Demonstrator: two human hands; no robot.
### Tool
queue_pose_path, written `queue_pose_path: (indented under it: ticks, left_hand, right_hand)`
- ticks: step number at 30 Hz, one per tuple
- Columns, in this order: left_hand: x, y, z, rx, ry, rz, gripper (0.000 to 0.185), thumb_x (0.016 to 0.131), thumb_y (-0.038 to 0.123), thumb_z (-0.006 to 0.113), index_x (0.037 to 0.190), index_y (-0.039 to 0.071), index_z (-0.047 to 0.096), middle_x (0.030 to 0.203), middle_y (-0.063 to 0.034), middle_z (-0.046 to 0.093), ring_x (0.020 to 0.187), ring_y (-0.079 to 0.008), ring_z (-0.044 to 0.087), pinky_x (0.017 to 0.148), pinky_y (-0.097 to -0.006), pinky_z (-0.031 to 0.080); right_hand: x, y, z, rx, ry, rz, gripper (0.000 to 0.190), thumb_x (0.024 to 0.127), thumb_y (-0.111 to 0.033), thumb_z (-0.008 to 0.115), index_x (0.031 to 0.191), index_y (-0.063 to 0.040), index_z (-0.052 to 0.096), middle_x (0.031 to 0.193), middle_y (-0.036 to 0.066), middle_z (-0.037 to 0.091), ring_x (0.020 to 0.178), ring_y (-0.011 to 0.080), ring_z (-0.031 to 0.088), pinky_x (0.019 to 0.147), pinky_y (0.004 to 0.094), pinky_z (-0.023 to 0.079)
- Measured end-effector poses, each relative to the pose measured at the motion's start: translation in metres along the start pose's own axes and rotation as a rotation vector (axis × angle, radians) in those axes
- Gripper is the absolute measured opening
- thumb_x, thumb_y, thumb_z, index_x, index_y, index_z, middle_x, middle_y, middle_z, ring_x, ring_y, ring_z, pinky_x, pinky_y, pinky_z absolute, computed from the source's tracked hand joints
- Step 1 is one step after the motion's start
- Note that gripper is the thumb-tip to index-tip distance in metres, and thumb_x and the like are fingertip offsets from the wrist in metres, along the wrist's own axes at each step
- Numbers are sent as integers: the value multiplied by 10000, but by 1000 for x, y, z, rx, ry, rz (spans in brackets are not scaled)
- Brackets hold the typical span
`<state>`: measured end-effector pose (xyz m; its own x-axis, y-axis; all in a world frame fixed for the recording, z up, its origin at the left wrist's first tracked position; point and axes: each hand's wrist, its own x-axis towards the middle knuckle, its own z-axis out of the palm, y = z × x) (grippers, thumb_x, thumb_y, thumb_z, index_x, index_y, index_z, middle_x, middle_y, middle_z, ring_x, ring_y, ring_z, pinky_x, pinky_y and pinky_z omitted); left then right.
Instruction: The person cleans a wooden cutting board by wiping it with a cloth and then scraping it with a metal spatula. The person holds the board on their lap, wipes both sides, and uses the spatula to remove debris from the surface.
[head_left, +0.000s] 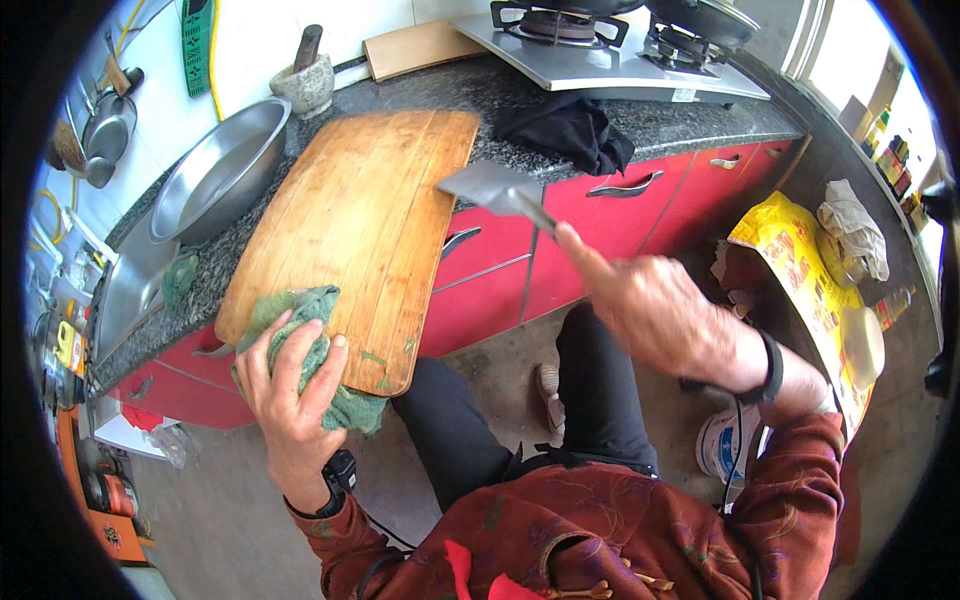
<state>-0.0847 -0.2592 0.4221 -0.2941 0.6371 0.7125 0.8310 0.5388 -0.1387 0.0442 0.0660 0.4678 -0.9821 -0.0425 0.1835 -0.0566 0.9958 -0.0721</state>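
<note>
My left hand (294, 390) presses a green cloth (311, 315) onto the near left corner of a wooden cutting board (360, 210). Part of the cloth hangs over the board's near edge. A few green scraps (373, 358) lie on the wood beside it. In my right hand (652, 307) is a slightly blurred wide metal blade on a handle, which looks like a wok spatula (491, 187). Its tip reaches the board's right edge; I cannot tell whether it touches. The board lies on the dark stone counter and juts out past the front edge.
A steel basin (225, 169) stands left of the board, near the sink (127, 292). Behind are a stone mortar (304, 84) and a gas stove (615, 56) with pans. A black cloth (566, 135) hangs over the counter's edge. Red cabinets (592, 225) lie below.
</note>
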Motion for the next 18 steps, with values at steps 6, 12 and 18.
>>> queue_pose_path:
  ticks: [6, 12, 18]
  left_hand:
    - [0, 0, 1, 15, 4, 8, 374, 642, 147, 702, 1009, 84, 727, 1177, -82, 636, 1143, -364, 568, 928, -496, 402]
    - [1, 0, 0, 22, -11, 12, 367, 656, 143, 694, 1017, 86, 725, 1182, -85, 633, 1144, -367, 568, 926, -496, 401]
    - [2, 2, -3, 6, -21, 3, 373, 657, 147, 698, 1024, 86, 722, 1182, -88, 633, 1147, -369, 566, 925, -493, 403]
  right_hand:
    - [-8, -4, 17, 27, 180, 0, 674, 805, -34, 587, 1431, 89, 372, 583, 152, 598, 522, 325, 638, 479, 432, 506]
    - [0, -4, 24, 32, 128, -2, 648, 834, -61, 569, 1437, 72, 373, 571, 137, 596, 495, 314, 628, 448, 436, 496]
    - [6, -6, 16, 8, 122, -3, 570, 888, -74, 578, 1409, 78, 403, 527, 121, 539, 460, 295, 598, 433, 432, 470]
